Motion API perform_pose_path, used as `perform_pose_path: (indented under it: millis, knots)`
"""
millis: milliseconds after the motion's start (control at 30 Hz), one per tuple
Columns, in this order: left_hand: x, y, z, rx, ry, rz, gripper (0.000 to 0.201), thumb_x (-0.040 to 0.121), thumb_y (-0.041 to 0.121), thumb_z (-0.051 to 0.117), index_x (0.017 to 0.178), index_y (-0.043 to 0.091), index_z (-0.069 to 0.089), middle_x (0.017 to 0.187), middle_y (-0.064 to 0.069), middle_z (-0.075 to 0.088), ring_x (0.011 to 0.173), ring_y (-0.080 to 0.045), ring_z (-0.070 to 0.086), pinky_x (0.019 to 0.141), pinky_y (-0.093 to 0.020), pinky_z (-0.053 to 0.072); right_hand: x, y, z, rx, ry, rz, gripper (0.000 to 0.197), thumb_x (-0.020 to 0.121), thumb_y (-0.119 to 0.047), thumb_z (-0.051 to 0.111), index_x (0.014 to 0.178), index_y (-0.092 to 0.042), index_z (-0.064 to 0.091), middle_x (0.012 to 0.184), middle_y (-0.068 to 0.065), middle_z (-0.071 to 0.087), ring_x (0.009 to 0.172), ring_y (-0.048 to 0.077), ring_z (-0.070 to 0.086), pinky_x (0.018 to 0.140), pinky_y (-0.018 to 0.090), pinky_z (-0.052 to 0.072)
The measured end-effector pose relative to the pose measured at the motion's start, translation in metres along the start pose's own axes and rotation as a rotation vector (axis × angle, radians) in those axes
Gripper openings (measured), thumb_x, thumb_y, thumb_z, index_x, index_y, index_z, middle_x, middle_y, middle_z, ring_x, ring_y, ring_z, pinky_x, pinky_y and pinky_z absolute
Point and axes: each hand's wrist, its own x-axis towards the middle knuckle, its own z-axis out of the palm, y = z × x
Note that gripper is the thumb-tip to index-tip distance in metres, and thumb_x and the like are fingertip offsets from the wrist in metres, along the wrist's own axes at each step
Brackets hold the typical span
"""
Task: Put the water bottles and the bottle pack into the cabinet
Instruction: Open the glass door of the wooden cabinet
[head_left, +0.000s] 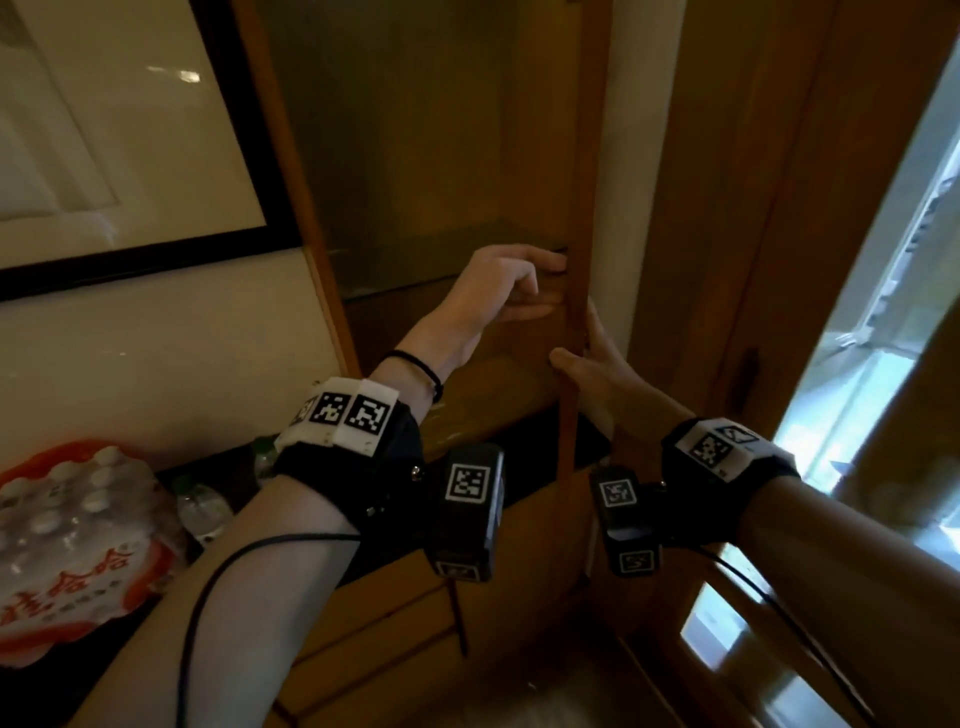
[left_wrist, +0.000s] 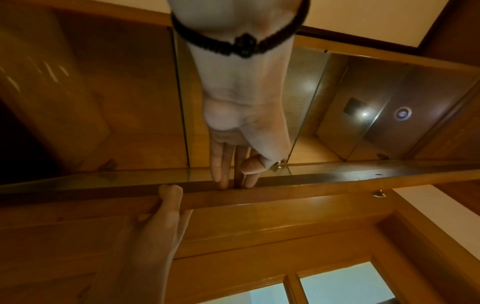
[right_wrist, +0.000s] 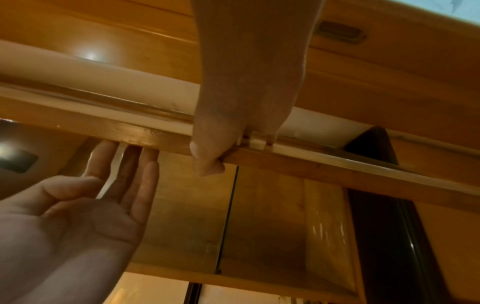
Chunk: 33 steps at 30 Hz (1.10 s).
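Observation:
The shrink-wrapped bottle pack, with red print and white caps, lies at the lower left of the head view. Two loose water bottles stand beside it. The wooden cabinet has a glass-panelled door whose upright edge both hands hold. My left hand has straight fingers touching the inner side of that edge. My right hand pinches the edge lower down, thumb in front and fingers behind.
Inside the cabinet a glass shelf is visible. A framed picture hangs on the wall at left. A wooden window frame with bright panes is at right. Wooden drawer fronts lie below the dark countertop.

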Motion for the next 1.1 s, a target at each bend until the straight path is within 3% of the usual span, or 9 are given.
perform_pose_path:
  millis: [133, 200, 333, 500, 633, 767, 900, 1033, 1100]
  knots:
    - [0.006, 0.003, 0.047, 0.018, -0.021, 0.005, 0.041, 0.083, -0.004, 0.041, 0.110, 0.007, 0.070, 0.121, -0.007, 0.067, 0.106, -0.020, 0.069, 0.092, -0.036, 0.056, -0.026, -0.001, -0.047, 0.016, -0.028, -0.125, 0.074, 0.087, -0.017, 0.058, 0.150, -0.020, 0.019, 0.128, 0.006, 0.054, 0.111, 0.019, 0.059, 0.093, 0.038, 0.054]
    - [0.011, 0.007, 0.073, 0.043, -0.031, 0.006, 0.042, 0.081, -0.002, 0.041, 0.106, 0.010, 0.073, 0.119, -0.009, 0.068, 0.111, -0.020, 0.065, 0.097, -0.036, 0.053, -0.030, 0.008, -0.069, -0.066, 0.039, -0.171, 0.060, 0.091, -0.021, 0.054, 0.146, -0.019, 0.030, 0.125, 0.004, 0.056, 0.107, 0.015, 0.059, 0.091, 0.033, 0.056]
    - [0.031, 0.017, 0.126, 0.064, 0.030, -0.012, 0.040, 0.084, 0.001, 0.042, 0.104, 0.017, 0.073, 0.120, -0.010, 0.064, 0.116, -0.020, 0.059, 0.099, -0.033, 0.051, -0.034, 0.021, -0.108, -0.167, 0.267, -0.100, 0.046, 0.089, -0.037, 0.055, 0.133, -0.022, 0.049, 0.117, 0.008, 0.059, 0.101, 0.021, 0.062, 0.087, 0.042, 0.057]
    - [0.054, 0.015, 0.185, 0.188, -0.038, -0.016, 0.049, 0.088, 0.005, 0.046, 0.133, 0.026, 0.048, 0.130, -0.006, 0.057, 0.113, -0.019, 0.059, 0.097, -0.038, 0.051, -0.041, 0.030, -0.158, -0.148, 0.365, -0.117, 0.013, 0.094, -0.020, 0.056, 0.106, -0.025, 0.056, 0.075, -0.011, 0.061, 0.060, 0.004, 0.059, 0.051, 0.014, 0.048]
    - [0.065, 0.011, 0.220, 0.215, -0.162, -0.032, 0.062, 0.093, 0.004, 0.044, 0.148, 0.028, 0.029, 0.137, 0.007, 0.045, 0.114, -0.008, 0.052, 0.088, -0.022, 0.049, -0.034, 0.041, -0.196, -0.128, 0.428, -0.108, 0.022, 0.093, -0.020, 0.057, 0.115, -0.022, 0.059, 0.087, -0.006, 0.065, 0.065, 0.001, 0.058, 0.052, 0.009, 0.046]
    - [0.074, -0.001, 0.241, 0.228, -0.237, -0.058, 0.066, 0.094, 0.006, 0.044, 0.151, 0.032, 0.023, 0.153, 0.006, 0.034, 0.134, -0.010, 0.039, 0.098, -0.025, 0.042, -0.023, 0.050, -0.228, -0.167, 0.439, -0.079, 0.026, 0.092, -0.022, 0.061, 0.116, -0.014, 0.060, 0.086, -0.007, 0.062, 0.066, 0.002, 0.057, 0.053, 0.008, 0.043]
    - [0.085, -0.009, 0.251, 0.242, -0.257, -0.073, 0.070, 0.095, -0.002, 0.041, 0.152, 0.033, 0.020, 0.159, 0.008, 0.021, 0.146, -0.013, 0.022, 0.114, -0.035, 0.033, -0.018, 0.057, -0.240, -0.175, 0.465, -0.057, 0.025, 0.092, -0.023, 0.060, 0.114, -0.012, 0.059, 0.093, 0.000, 0.063, 0.082, 0.015, 0.060, 0.070, 0.025, 0.049]
    - [0.096, -0.012, 0.258, 0.214, -0.264, -0.076, 0.069, 0.096, -0.004, 0.038, 0.152, 0.031, 0.021, 0.154, 0.010, 0.034, 0.133, -0.002, 0.035, 0.103, -0.024, 0.038, -0.018, 0.059, -0.242, -0.125, 0.484, -0.060, 0.025, 0.094, -0.023, 0.057, 0.117, -0.012, 0.056, 0.090, -0.006, 0.061, 0.073, 0.006, 0.058, 0.062, 0.016, 0.045]
    - [0.101, -0.012, 0.260, 0.197, -0.269, -0.085, 0.065, 0.097, -0.001, 0.038, 0.152, 0.031, 0.022, 0.153, 0.012, 0.036, 0.134, -0.003, 0.036, 0.100, -0.023, 0.036, -0.018, 0.060, -0.242, -0.109, 0.520, -0.048, 0.021, 0.094, -0.021, 0.056, 0.113, -0.012, 0.055, 0.083, -0.009, 0.059, 0.069, 0.005, 0.057, 0.063, 0.021, 0.049]
